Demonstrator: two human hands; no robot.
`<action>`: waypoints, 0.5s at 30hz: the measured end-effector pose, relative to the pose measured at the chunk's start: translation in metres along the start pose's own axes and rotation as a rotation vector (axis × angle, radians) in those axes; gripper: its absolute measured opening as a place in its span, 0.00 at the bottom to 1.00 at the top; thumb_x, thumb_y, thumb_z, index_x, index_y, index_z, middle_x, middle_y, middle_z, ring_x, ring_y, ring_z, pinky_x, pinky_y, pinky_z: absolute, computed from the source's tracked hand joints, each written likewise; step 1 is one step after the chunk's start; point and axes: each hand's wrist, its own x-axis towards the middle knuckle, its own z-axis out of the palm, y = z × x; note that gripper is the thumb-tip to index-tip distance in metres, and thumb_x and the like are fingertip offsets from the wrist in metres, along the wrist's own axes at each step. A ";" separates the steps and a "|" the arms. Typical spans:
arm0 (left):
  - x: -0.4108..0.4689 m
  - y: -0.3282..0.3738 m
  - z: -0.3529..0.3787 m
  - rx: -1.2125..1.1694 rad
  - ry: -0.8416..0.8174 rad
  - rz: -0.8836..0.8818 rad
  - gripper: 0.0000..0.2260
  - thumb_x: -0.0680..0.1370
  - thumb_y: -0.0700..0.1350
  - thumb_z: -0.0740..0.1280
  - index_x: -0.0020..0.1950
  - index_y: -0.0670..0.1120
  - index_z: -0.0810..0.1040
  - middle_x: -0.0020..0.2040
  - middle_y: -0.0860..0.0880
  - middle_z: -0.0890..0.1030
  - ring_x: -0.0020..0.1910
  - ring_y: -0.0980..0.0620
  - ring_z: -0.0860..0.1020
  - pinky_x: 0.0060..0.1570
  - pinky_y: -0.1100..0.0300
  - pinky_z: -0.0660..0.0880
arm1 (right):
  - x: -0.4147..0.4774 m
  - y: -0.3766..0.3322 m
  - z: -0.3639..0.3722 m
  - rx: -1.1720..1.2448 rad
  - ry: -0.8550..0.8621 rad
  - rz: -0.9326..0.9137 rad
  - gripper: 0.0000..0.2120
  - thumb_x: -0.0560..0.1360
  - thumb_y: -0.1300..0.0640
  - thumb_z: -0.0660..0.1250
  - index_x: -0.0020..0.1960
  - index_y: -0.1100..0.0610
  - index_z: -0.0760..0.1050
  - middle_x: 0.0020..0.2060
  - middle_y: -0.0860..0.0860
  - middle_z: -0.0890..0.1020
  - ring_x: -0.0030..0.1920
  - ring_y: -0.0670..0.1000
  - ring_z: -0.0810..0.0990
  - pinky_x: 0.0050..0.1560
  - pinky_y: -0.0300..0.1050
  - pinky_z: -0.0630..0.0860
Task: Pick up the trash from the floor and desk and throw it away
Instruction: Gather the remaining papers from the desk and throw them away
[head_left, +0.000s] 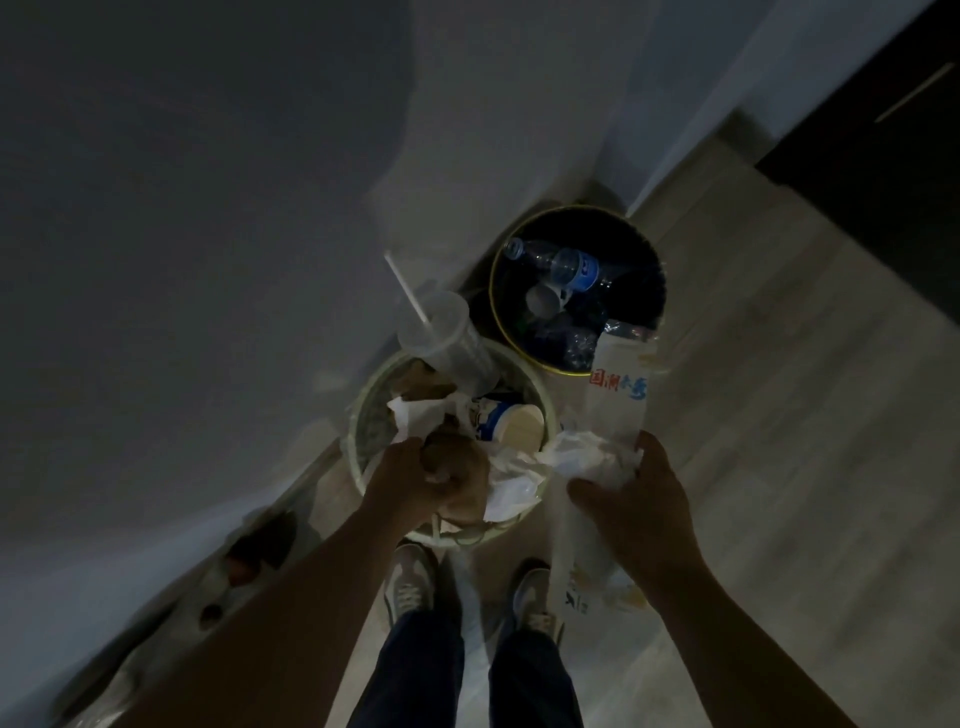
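Head view: a full pale round bin (362, 410) stands by the grey wall (208, 234), a black round bin with a gold rim (636, 260) sits just behind it, and the wooden floor (769, 374) to the right is open. The right grip (634, 514) holds a long white paper bag with red and blue letters (618, 415) beside the pale bin's edge. The left grip (431, 480) is a fist on that bin's trash; I cannot tell if it holds anything.

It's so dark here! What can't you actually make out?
Head view only.
Brownish lump in left hand: fingers and dimness hide what it is.
Dark bin bottom: shadow, bottles cover it.
Paper bag in right hand: lower print blurred.
Clutter by wall: blurred.
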 end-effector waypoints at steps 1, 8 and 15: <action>0.002 -0.004 0.002 -0.005 0.014 0.003 0.26 0.70 0.54 0.74 0.60 0.40 0.73 0.54 0.45 0.78 0.56 0.45 0.76 0.48 0.61 0.66 | 0.003 0.000 0.007 -0.003 -0.015 0.000 0.26 0.67 0.61 0.74 0.59 0.48 0.66 0.46 0.40 0.75 0.43 0.39 0.75 0.35 0.29 0.70; 0.010 -0.023 0.001 -0.130 0.167 -0.105 0.23 0.74 0.51 0.70 0.65 0.42 0.72 0.59 0.43 0.77 0.55 0.46 0.76 0.50 0.60 0.69 | 0.021 -0.012 0.055 -0.129 -0.141 -0.050 0.31 0.68 0.61 0.73 0.67 0.51 0.64 0.49 0.44 0.75 0.41 0.36 0.73 0.29 0.26 0.69; 0.010 -0.038 -0.010 -0.122 0.116 -0.053 0.30 0.68 0.63 0.72 0.63 0.47 0.74 0.58 0.47 0.79 0.57 0.46 0.77 0.50 0.60 0.66 | 0.033 -0.017 0.067 -0.435 -0.444 -0.107 0.28 0.67 0.57 0.74 0.64 0.52 0.68 0.54 0.50 0.77 0.52 0.50 0.77 0.45 0.39 0.74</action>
